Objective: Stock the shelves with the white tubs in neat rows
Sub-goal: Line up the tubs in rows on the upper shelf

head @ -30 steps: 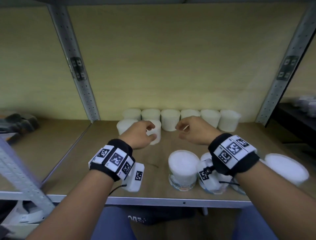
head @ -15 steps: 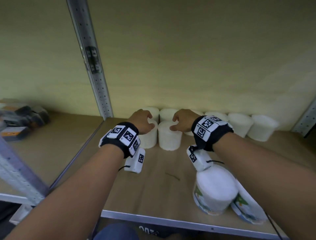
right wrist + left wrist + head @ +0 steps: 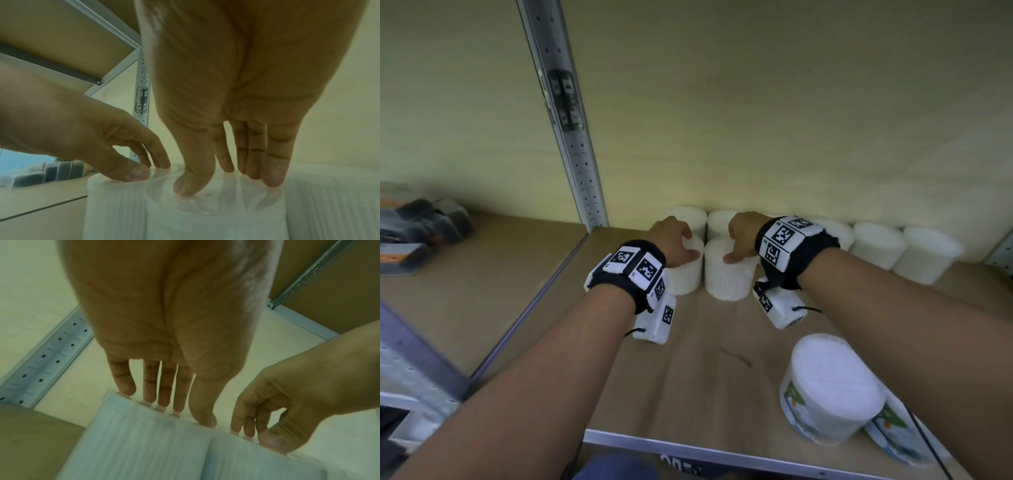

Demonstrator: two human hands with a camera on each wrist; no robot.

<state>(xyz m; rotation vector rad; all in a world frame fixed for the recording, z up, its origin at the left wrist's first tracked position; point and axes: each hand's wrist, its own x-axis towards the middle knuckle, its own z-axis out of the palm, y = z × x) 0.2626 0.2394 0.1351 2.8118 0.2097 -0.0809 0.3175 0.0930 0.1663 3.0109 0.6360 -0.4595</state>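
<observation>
Boxes point(image 3: 421, 236), dark and blurred, lie on the neighbouring shelf past the perforated upright point(image 3: 571, 137); right of that post, on the wooden shelf point(image 3: 688, 377), a back row of tubs point(image 3: 876, 245) runs along the rear wall toward the far right corner, and a second row is starting in front of it at the left end. The left hand point(image 3: 674, 241) comes down from above on the left front tub point(image 3: 686, 270), its fingertips point(image 3: 164, 400) and thumb set round the lid's rim in a light top grip; just beside it, the right hand point(image 3: 743, 236) holds the right front tub point(image 3: 729, 274) the same way, thumb point(image 3: 191, 183) at the near edge and fingers over the far one. The two tubs look to be touching side by side, though blur in the wrist views leaves the seam uncertain. Nearer the front edge at the right, a labelled tub point(image 3: 832, 387) stands waiting, with another point(image 3: 897, 435) partly hidden behind the right forearm.

To finish this placement well, I would press both tubs straight down and nudge them back together until they meet the rear row squarely; keep their near faces level with one another; let go by lifting the fingers upward, not sideways, so neither tub twists out of line.
</observation>
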